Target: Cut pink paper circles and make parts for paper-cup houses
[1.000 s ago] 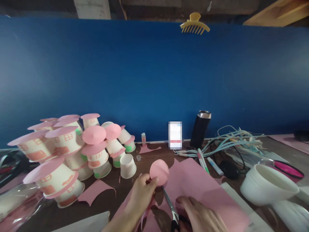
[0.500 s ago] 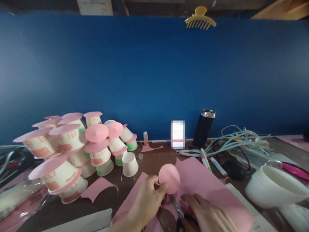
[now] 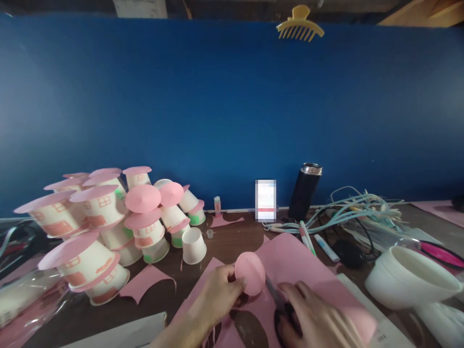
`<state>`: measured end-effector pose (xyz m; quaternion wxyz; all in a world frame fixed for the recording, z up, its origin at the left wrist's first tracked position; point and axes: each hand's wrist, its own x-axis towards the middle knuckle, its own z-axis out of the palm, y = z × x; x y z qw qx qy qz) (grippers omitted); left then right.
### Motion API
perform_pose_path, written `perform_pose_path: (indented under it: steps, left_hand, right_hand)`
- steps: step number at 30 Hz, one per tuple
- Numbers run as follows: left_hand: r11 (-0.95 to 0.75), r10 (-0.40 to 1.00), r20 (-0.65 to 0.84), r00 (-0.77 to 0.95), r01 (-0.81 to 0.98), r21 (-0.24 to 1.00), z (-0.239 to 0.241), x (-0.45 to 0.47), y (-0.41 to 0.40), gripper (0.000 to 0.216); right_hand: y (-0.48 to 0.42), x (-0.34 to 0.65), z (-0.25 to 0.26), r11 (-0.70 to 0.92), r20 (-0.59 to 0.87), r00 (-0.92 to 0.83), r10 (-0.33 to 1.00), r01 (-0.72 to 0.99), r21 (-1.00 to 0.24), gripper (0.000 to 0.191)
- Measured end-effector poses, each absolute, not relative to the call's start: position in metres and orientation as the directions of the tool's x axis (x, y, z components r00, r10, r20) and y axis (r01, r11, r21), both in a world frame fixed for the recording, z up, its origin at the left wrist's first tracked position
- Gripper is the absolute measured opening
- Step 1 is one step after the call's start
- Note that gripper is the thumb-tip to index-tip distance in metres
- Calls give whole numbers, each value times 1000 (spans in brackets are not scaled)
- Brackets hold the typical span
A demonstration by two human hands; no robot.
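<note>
My left hand (image 3: 216,299) pinches a round pink paper disc (image 3: 250,273), holding it up just above the table. My right hand (image 3: 319,321) grips black-handled scissors (image 3: 281,307), whose blades point up toward the disc's right edge. Both hands work over a large pink paper sheet (image 3: 290,261) with a curved piece cut out of it. A plain white paper cup (image 3: 194,245) stands upside down just behind my left hand.
A pile of paper-cup houses with pink roofs (image 3: 97,227) fills the left. Behind stand a glue stick (image 3: 217,205), a black flask (image 3: 304,192), markers (image 3: 307,239), tangled cables (image 3: 355,210), and a stack of white cups (image 3: 409,278) at right. A blue wall (image 3: 232,111) closes the back.
The scissors have moved from below the disc round to its right side. The disc has turned a little in my left hand and the camera shifted slightly.
</note>
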<state>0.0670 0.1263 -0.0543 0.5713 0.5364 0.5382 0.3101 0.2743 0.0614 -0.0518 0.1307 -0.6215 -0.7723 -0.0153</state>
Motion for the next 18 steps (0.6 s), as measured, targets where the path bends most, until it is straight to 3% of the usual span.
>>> perform_pose_path:
  steps: [5,12,18]
  left_hand:
    - [235,924,-282,259,195,952,-50,66,126,20]
    - [362,852,-369,371,90,928,-45,66,125,31]
    - [477,781,-460,421,72,876,-41,68,123,34]
  right_hand:
    - [70,287,-45,158,292,-120,949,981,-111,28]
    - [72,277,-50,326,404,-217,889,918,-226,54]
    - [75,277,-60,402,438,-260,860,875,-271,37]
